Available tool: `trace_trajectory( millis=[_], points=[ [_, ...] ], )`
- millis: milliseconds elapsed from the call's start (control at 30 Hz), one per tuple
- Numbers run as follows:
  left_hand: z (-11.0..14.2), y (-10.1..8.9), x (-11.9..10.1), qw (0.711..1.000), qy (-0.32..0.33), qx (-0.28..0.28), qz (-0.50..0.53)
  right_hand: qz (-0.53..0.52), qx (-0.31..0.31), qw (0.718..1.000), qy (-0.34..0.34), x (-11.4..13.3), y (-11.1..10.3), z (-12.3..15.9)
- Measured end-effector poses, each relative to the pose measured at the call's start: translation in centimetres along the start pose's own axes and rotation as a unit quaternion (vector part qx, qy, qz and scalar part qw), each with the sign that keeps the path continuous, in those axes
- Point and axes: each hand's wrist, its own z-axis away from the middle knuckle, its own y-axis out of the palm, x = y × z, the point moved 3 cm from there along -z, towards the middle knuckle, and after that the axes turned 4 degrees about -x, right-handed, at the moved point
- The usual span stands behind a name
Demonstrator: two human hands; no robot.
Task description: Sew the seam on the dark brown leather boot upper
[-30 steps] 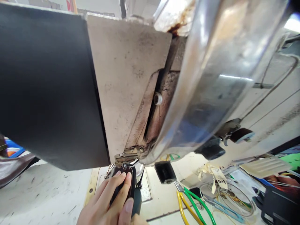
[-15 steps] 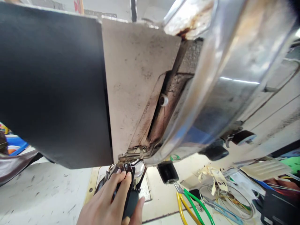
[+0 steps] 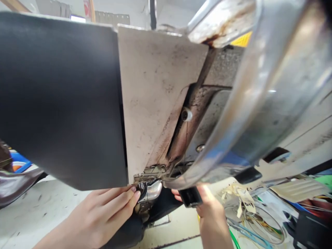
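Note:
A sewing machine head fills the upper view, with its presser foot low in the middle. My left hand lies left of the foot, its fingers together and the fingertips pressed on the edge of a dark, smooth material, which looks like leather. This material runs under and behind the foot. My right hand is on the right, partly behind a small black block below the machine head. Its fingertips show left of the block; what they touch is hidden.
Green-handled pliers, cut off by the right forearm, lie on the white machine table. Farther right are a light blue tool, coiled cords with a tag and a black object. A dark panel blocks the left.
My right hand has come into view at the right. My left hand has shifted left and turned sideways beside the foot. The dark material now spreads lower and farther right. The view has shifted slightly.

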Motion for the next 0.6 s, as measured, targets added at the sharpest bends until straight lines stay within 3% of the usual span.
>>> trace_trajectory(
  millis=[67,133,233,300,400,467,600],
  points=[
    [0.3,0.1,0.2,1.0,0.0,0.005,0.013,-0.03,-0.037,0.997,0.065,0.1,0.0,-0.9],
    [0.3,-0.2,0.4,1.0,0.012,0.015,0.022,-0.024,-0.032,0.995,0.089,0.4,0.6,-1.2],
    [0.2,-0.4,0.5,0.999,0.023,0.035,0.028,-0.002,-0.018,0.995,0.096,0.5,0.9,-1.2],
    [0.2,-0.2,0.3,0.999,-0.007,0.011,0.035,-0.003,-0.023,0.995,0.101,-0.1,0.5,-0.8],
    [0.1,0.2,-0.1,0.997,-0.064,-0.025,0.042,0.017,-0.072,0.994,0.077,-1.2,-0.6,0.0],
    [-0.4,0.1,-0.3,0.997,-0.076,-0.017,0.029,0.032,-0.1,0.993,0.06,-1.8,-1.0,0.6],
    [-1.6,-0.9,-0.8,0.996,-0.074,0.022,0.046,0.021,-0.015,0.995,0.096,-3.2,0.0,0.2]
  ],
)
